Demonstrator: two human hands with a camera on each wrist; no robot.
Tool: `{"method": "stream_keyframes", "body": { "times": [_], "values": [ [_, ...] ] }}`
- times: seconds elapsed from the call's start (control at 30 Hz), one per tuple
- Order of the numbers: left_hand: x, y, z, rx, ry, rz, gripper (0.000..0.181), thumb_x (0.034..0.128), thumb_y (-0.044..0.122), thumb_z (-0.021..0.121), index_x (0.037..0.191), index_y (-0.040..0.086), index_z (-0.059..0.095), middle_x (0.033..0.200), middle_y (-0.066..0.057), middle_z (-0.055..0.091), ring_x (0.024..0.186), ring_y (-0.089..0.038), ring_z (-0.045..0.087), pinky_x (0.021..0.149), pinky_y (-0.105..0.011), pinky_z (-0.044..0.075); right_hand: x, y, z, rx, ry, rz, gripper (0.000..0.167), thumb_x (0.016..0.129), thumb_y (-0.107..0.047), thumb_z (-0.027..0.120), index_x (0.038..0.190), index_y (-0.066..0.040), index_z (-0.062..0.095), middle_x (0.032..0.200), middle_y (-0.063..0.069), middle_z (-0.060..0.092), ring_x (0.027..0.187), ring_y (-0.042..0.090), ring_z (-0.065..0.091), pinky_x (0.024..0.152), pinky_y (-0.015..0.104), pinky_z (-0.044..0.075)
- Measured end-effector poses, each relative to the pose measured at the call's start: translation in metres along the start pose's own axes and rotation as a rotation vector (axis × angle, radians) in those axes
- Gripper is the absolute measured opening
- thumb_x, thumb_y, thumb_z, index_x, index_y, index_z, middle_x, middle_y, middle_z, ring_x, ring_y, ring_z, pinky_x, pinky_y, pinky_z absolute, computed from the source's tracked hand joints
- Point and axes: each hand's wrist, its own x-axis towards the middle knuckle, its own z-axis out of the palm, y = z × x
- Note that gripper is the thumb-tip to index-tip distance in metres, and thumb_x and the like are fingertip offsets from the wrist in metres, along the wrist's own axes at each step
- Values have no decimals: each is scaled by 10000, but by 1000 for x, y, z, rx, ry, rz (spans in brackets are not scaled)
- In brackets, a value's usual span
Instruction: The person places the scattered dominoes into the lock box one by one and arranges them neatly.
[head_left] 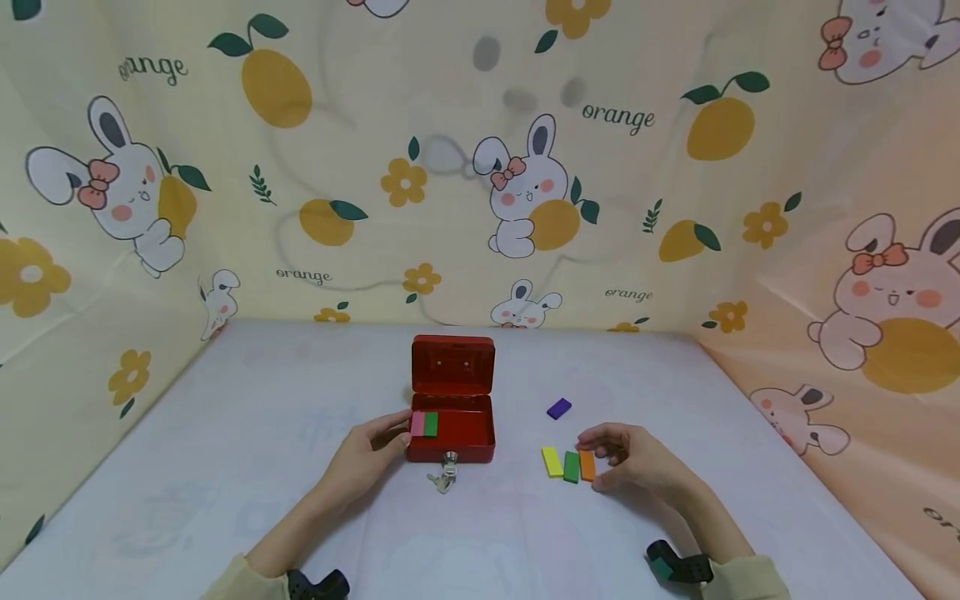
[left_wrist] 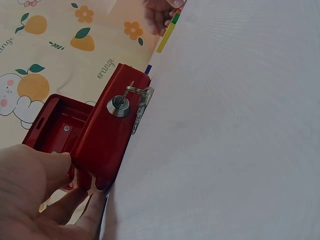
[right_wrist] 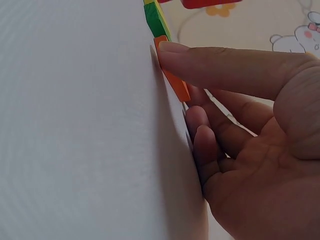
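Observation:
A small red cash box (head_left: 490,433) stands on the table with its lid (head_left: 452,367) raised. Inside, along the left wall, a pink block (head_left: 417,424) and a green block (head_left: 431,424) lie side by side. My left hand (head_left: 367,450) touches the box's left wall with thumb and fingertips; the left wrist view shows them against its side. To the right, my right hand (head_left: 637,458) pinches an orange block (head_left: 588,466) by its ends. Beside that block lie another green block (head_left: 572,467) and a yellow block (head_left: 552,462). A purple block (head_left: 558,408) lies farther back.
Keys (head_left: 442,480) hang from the lock (left_wrist: 118,106) on the box's front. A white cloth covers the table (head_left: 465,542). Behind and at both sides hangs a printed curtain (head_left: 450,233) with rabbits and oranges.

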Motion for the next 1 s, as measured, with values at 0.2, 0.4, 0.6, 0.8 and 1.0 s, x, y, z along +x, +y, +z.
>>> {"method": "stream_keyframes", "body": {
  "times": [0.2, 0.4, 0.6, 0.8, 1.0],
  "values": [
    [1, -1, 1, -7, -1, 4, 450, 935, 188, 629, 1375, 161, 536, 1355, -46, 543, 1287, -261, 450, 1005, -478, 413, 0, -1, 1, -18, 9, 6, 635, 649, -46, 863, 1226, -30, 597, 1143, 105, 623, 948, 280, 472, 715, 286, 438],
    [2, -2, 1, 3, 3, 2, 448, 933, 190, 634, 1370, 163, 542, 1349, -43, 549, 1288, -261, 449, 1009, -482, 407, 2, 0, 2, -7, 18, 8, 640, 647, -29, 859, 1229, -26, 593, 1147, 106, 622, 947, 279, 475, 707, 273, 446],
    [2, -4, 1, 7, 5, -6, 448, 932, 200, 634, 1370, 167, 542, 1339, -38, 556, 1285, -257, 451, 1013, -485, 402, 3, 2, 2, -6, 17, 1, 635, 653, -37, 858, 1228, -21, 591, 1145, 107, 627, 943, 278, 480, 702, 264, 448],
    [2, -4, 1, 17, 10, 2, 448, 931, 207, 636, 1368, 169, 544, 1334, -36, 560, 1281, -255, 455, 1012, -485, 404, 2, 1, 1, 18, 19, 5, 637, 671, -60, 856, 1244, -20, 580, 1168, 118, 622, 964, 289, 494, 727, 258, 470],
    [2, -2, 1, 25, 9, 6, 448, 933, 207, 634, 1370, 167, 543, 1334, -43, 559, 1282, -264, 453, 1013, -489, 401, 0, -1, -1, 34, 26, 4, 633, 691, -61, 845, 1257, -6, 566, 1195, 135, 607, 985, 294, 500, 770, 257, 479]
  ]
}}
